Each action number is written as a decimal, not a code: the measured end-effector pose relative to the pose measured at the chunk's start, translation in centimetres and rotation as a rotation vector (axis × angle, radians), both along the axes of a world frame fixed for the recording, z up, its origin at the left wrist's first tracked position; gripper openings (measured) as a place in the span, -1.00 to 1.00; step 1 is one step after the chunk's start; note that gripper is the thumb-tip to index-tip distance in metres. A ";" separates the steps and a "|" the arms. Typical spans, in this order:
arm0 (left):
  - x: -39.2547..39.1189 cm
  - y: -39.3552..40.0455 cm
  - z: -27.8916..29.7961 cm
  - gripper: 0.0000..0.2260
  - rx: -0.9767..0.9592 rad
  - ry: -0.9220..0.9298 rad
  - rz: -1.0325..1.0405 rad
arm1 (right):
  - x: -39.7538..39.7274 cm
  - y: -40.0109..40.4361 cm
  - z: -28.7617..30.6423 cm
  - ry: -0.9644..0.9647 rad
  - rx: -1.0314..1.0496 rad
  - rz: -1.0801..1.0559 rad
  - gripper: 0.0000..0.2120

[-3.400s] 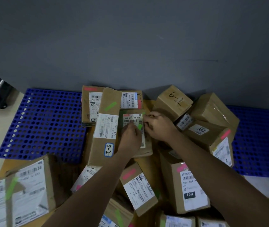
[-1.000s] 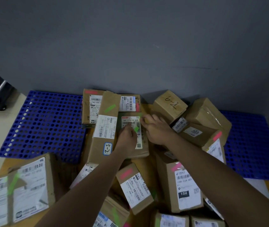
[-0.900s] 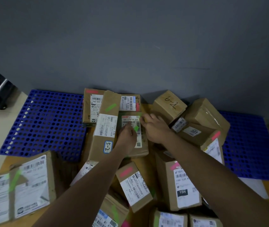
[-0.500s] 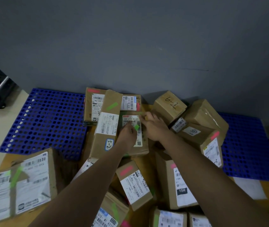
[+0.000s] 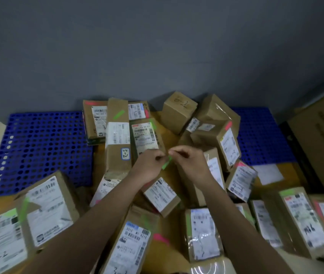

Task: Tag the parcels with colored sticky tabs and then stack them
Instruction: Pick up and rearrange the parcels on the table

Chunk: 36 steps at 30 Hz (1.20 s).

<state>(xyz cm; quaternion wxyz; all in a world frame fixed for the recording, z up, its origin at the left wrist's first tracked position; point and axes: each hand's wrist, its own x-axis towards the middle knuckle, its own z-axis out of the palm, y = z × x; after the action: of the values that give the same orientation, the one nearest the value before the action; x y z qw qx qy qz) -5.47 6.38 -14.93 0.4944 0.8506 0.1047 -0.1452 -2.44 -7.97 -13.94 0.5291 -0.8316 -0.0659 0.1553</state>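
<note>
Left hand (image 5: 147,165) and right hand (image 5: 191,163) pinch a thin green paper sticky tab (image 5: 166,165) between fingertips, above taped brown cardboard parcels (image 5: 147,139); perforated blue plastic mat (image 5: 38,147) at nine o'clock.

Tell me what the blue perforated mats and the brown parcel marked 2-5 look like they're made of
The blue perforated mat looks like rigid moulded plastic: uniform saturated colour, a regular grid of round holes, slight sheen. The brown parcel marked 2-5 looks like matte corrugated cardboard; clear tape seems to cover its white paper label, which glints. The exact board type is hard to tell.
</note>
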 end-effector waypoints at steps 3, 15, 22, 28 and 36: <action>-3.4 -0.3 -0.1 -0.79 -0.038 0.057 -0.151 | -5.4 -1.6 -0.1 0.056 -0.001 -0.152 -0.82; -11.0 0.4 -4.5 -0.91 -0.015 0.167 -0.313 | -18.5 -2.5 -9.5 0.307 -0.595 -0.041 -0.85; -12.0 0.9 -4.6 -0.81 -0.016 0.180 -0.339 | -19.3 -2.4 -11.2 0.199 -0.643 -0.056 -0.82; -11.1 0.4 -5.0 -0.85 -0.011 0.199 -0.259 | -18.1 -4.3 -10.4 0.110 -0.593 -0.082 -0.69; -8.4 -2.8 -4.9 -0.83 -0.010 0.169 -0.070 | -13.6 -6.5 -8.7 -0.050 -0.446 0.124 -0.89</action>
<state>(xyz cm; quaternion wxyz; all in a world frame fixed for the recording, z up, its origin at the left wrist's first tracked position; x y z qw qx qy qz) -13.86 3.60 -19.80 0.4827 0.8360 0.1152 -0.2341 -16.01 -14.44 -22.66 0.3199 -0.9259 -0.0941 0.1777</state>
